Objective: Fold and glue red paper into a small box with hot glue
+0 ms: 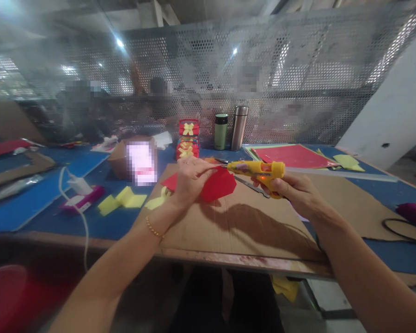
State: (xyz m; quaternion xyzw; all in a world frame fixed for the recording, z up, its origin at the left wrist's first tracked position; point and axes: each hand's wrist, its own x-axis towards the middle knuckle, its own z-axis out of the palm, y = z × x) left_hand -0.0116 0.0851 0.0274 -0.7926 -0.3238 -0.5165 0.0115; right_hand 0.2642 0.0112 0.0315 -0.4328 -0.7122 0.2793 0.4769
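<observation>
A red sheet (219, 187) is clamped by its edge in the left hand's (190, 178) fingers. At its three o'clock, a glue gun (244, 167) is gripped by the right hand's (296, 192) wrapped fingers.

Across the back, a perforated metal partition (208, 60). Before it, a green flask (221, 135) with a dark lid, just beside a taller silver flask (239, 130). To the left, a bright, pixelated screen (140, 163) in front of a brown carton (117, 159); nearer, a purple power strip (85, 202) with a white plug (79, 186) and white cable (86, 240).
</observation>
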